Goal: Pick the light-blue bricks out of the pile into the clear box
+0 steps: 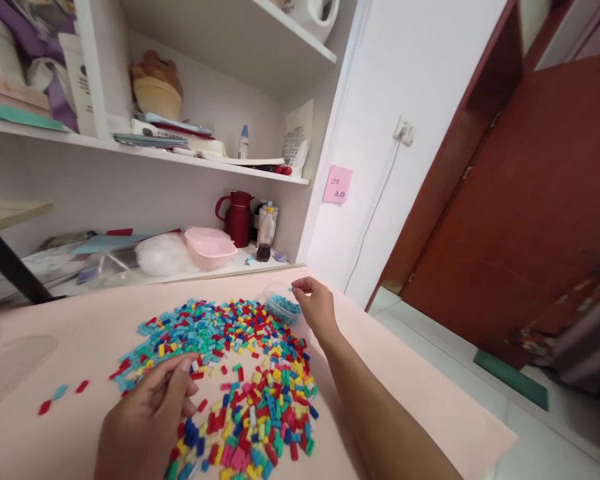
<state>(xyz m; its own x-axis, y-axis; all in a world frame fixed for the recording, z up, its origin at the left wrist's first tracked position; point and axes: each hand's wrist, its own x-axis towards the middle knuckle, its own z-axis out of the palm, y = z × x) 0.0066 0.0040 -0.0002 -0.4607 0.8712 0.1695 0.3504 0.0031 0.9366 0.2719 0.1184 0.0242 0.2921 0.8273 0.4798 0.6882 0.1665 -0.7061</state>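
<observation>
Blue bricks [286,305] sit in the tub [274,289] near the surface's [390,407] far edge, where the right hand [317,308], pinching one piece [291,289] by the rim, should release low; the left hand [153,407] curls beside the pile [265,400], its grip unclear.

Photographed inside a home, by all appearances, at a pink tabletop [430,393] set against white shelves [320,100]. Stocked above with household odds and ends: a brown plush toy [157,70] in a tan pot [157,99], a blue-capped bottle [243,143], a white pouch [298,137]. Filled lower down with a dark red jug [239,220], a bottle of dark liquid [264,252] and a pink tub [210,248]. Marked as lived-in by a handwritten pink note [337,184] stuck to the white wall [380,60], near a plugged-in cord [380,195]. Bounded at right by a reddish-brown door [510,220], over pale floor tiles [453,363]. Impossible to say whether bedroom or study.
</observation>
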